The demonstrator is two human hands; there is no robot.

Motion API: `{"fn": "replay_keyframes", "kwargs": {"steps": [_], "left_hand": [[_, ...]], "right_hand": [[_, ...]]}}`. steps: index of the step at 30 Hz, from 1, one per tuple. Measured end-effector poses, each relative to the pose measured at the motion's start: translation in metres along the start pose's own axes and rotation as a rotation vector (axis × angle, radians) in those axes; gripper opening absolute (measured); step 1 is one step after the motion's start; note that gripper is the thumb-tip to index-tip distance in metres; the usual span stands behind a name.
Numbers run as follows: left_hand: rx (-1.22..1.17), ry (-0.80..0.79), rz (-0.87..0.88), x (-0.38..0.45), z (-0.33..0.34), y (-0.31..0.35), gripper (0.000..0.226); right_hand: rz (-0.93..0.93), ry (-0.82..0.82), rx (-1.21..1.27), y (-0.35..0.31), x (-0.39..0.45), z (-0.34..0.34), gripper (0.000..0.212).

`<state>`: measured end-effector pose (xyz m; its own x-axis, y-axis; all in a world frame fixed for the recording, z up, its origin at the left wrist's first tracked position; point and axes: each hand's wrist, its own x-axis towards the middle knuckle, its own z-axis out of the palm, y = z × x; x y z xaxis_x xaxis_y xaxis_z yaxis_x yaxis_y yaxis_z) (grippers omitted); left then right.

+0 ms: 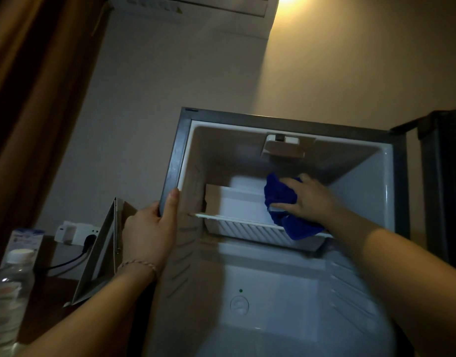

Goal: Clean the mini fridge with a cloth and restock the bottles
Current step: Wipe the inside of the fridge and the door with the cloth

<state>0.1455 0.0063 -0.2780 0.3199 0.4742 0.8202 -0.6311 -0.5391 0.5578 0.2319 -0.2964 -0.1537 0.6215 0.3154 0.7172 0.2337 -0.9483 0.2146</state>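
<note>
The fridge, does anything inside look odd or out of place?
Nothing looks spilled or broken. The mini fridge is open with no bottles inside; one bottle stands outside, left. The right hand presses a blue cloth on the upper shelf.

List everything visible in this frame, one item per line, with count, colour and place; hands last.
mini fridge: one, dark frame, white inside, centre, open
fridge door: one, dark, swung open at right
wire shelf: one, white, upper part of fridge
cloth: one, blue, on the shelf
water bottle: one, clear with white cap, lower left
carton: one, white and blue, behind bottle
wall socket: one, white, black cable plugged in
curtain: one, brown, left
left hand: grips fridge's left edge
right hand: presses cloth inside fridge
</note>
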Motion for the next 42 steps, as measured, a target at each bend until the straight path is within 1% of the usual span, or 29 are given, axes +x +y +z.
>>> {"fn": "replay_keyframes", "kwargs": {"steps": [1, 3, 5, 7, 9, 18, 25, 28, 32, 38, 42], "left_hand": [[0.001, 0.005, -0.005, 0.0, 0.0, 0.0, 0.063], [0.004, 0.014, -0.009, 0.0, 0.001, 0.0, 0.063], [0.001, 0.023, -0.006, -0.001, 0.002, -0.002, 0.063], [0.007, 0.024, 0.003, -0.001, 0.003, -0.003, 0.063], [0.018, 0.024, 0.008, -0.001, 0.005, -0.004, 0.062], [-0.011, -0.004, -0.004, 0.001, 0.003, -0.007, 0.058], [0.001, 0.02, 0.011, 0.002, 0.006, -0.009, 0.061], [0.002, 0.01, 0.006, 0.002, 0.006, -0.01, 0.061], [0.016, 0.031, 0.021, 0.0, 0.005, -0.008, 0.06], [0.035, 0.025, 0.016, 0.0, 0.007, -0.007, 0.065], [0.033, 0.044, 0.011, -0.001, 0.006, -0.007, 0.069]], "right_hand": [[0.01, -0.002, 0.02, 0.001, 0.0, -0.001, 0.089], [0.01, 0.009, 0.039, 0.0, 0.0, -0.002, 0.083], [-0.018, 0.011, 0.022, -0.005, 0.001, -0.002, 0.079], [-0.064, 0.002, -0.008, -0.014, 0.003, 0.0, 0.08], [-0.115, -0.01, -0.004, -0.025, 0.009, 0.002, 0.079], [-0.28, -0.056, 0.077, -0.097, 0.052, 0.003, 0.062], [-0.32, -0.022, 0.039, -0.117, 0.063, 0.009, 0.06], [-0.311, 0.019, 0.001, -0.113, 0.06, 0.011, 0.064], [-0.265, 0.002, 0.042, -0.097, 0.05, 0.008, 0.065], [-0.14, 0.003, 0.095, -0.037, 0.019, -0.001, 0.069], [-0.074, -0.001, 0.121, -0.01, 0.006, 0.0, 0.067]]}}
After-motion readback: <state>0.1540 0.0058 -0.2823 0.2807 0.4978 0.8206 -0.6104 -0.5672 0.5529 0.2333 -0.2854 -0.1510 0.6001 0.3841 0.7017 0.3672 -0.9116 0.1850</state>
